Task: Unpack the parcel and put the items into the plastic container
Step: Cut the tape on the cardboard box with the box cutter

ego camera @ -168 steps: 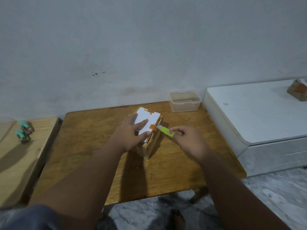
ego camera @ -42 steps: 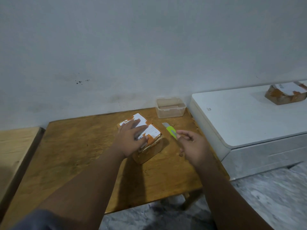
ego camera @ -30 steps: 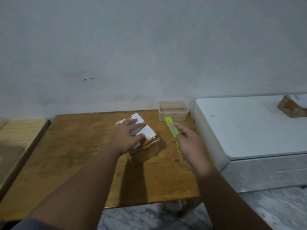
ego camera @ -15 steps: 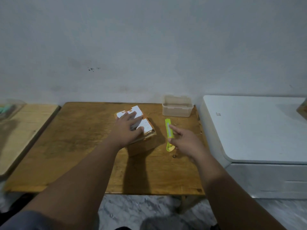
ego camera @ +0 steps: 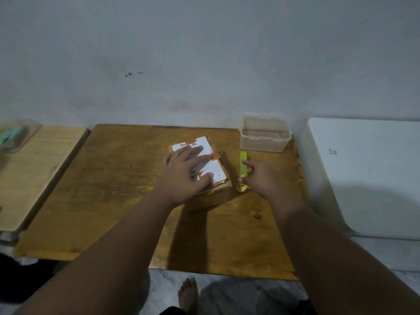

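Note:
A small brown cardboard parcel (ego camera: 216, 164) with a white label and orange tape sits in the middle of the wooden table (ego camera: 113, 189). My left hand (ego camera: 186, 176) lies flat on its top, fingers spread. A green utility knife (ego camera: 242, 169) lies on the table just right of the parcel. My right hand (ego camera: 261, 178) hovers over the knife's near end with its fingers loosely apart, the index fingertip touching the knife. An empty clear plastic container (ego camera: 264, 137) stands at the table's back right corner.
A white cabinet (ego camera: 363, 173) stands close against the table's right side. A lighter wooden table (ego camera: 29, 173) to the left carries a clear box with green items (ego camera: 13, 135). A wall runs behind. My bare foot (ego camera: 188, 294) is on the marble floor below.
My right hand has laid the green knife down on the table beside the parcel and opened. My left hand stays pressed on the parcel. The camera has tilted downward.

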